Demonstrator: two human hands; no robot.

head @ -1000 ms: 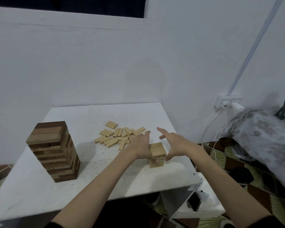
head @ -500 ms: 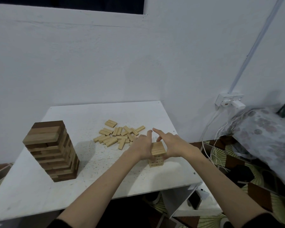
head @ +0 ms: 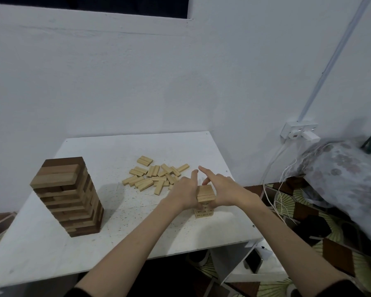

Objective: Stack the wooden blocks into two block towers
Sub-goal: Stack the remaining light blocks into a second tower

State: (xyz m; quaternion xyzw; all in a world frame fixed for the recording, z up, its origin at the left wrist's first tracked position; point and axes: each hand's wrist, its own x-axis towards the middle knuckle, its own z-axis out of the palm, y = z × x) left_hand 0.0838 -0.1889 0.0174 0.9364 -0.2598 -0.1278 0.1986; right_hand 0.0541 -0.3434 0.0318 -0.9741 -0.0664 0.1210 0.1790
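A small tower of light wooden blocks (head: 205,200) stands near the right front of the white table (head: 137,232). My left hand (head: 184,192) presses flat against its left side, fingers straight. My right hand (head: 223,190) presses its right side, index finger stretched out past the top. A pile of loose light blocks (head: 156,175) lies just behind my hands. A tall tower of brown and tan blocks (head: 68,196) stands at the table's left.
A white wall rises behind the table. At the right hang a wall socket (head: 299,131) and white cables (head: 274,168), beside a patterned cushion (head: 347,179). A patterned floor mat (head: 308,221) lies below.
Both hands have closed in on the small tower from either side; the right hand moved left until it touched the blocks. The tall tower and the loose pile have not moved.
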